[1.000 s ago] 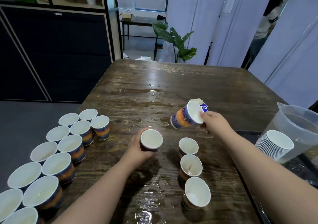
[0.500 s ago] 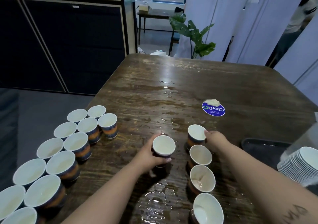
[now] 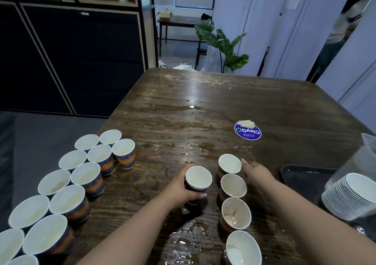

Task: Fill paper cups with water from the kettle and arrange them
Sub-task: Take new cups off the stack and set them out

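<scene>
L hand (image 3: 181,185) grips a paper cup (image 3: 198,180) mid-bench (image 3: 223,102). R hand (image 3: 257,173) released, fingertips touching far cup (image 3: 230,164) of a 4-cup column at right. Filled cups (image 3: 81,175) grouped near-left.

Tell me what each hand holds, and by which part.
The left hand grips a paper cup round its side wall. The right hand holds nothing; its fingertips touch the farthest row cup's rim.

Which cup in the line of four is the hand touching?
The farthest cup, at the far end of the line. The right hand has fingertips at its rim; the three cups nearer the person go untouched. The left hand grips a separate cup.
</scene>
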`<state>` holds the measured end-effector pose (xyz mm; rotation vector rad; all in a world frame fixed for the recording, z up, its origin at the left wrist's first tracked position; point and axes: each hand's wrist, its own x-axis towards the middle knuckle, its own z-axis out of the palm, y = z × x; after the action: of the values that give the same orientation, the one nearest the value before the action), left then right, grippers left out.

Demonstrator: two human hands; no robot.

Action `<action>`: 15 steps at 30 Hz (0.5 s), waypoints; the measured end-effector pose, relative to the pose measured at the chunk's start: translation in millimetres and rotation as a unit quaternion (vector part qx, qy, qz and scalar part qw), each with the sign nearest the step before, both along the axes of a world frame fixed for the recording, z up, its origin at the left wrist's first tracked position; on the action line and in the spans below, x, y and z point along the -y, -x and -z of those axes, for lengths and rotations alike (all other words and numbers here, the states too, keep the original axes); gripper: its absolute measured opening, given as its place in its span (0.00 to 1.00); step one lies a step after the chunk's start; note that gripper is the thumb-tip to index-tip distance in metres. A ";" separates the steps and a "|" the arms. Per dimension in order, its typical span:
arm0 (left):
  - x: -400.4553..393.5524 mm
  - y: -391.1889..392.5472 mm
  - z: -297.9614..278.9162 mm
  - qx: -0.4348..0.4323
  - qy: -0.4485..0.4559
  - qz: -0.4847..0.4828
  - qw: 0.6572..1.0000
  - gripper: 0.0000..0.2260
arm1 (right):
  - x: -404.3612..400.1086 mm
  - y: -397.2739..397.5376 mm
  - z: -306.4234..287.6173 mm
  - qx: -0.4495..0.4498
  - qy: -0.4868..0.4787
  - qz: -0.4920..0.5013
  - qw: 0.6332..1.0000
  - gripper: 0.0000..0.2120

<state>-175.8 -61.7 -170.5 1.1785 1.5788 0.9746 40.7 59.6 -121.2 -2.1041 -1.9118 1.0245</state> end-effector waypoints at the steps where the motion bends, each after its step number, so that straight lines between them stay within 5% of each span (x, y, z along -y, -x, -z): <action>1: 0.2 -3.2 1.5 -0.005 -0.002 0.003 1.000 0.36 | 5.0 -4.3 -3.6 -0.002 -0.006 0.006 1.000 0.27; 10: -5.4 -21.9 14.4 -0.026 0.007 0.022 0.999 0.38 | 66.4 -56.3 -37.3 -0.102 -0.096 0.027 0.990 0.18; 15: -3.8 -17.8 -6.7 -0.060 0.020 0.076 0.995 0.59 | 115.0 -95.8 -71.3 -0.056 -0.264 0.057 0.961 0.16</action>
<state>-158.0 -57.9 -163.7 1.3291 1.5685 0.7830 136.5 -55.4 -49.9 -1.7811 -1.7376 0.5157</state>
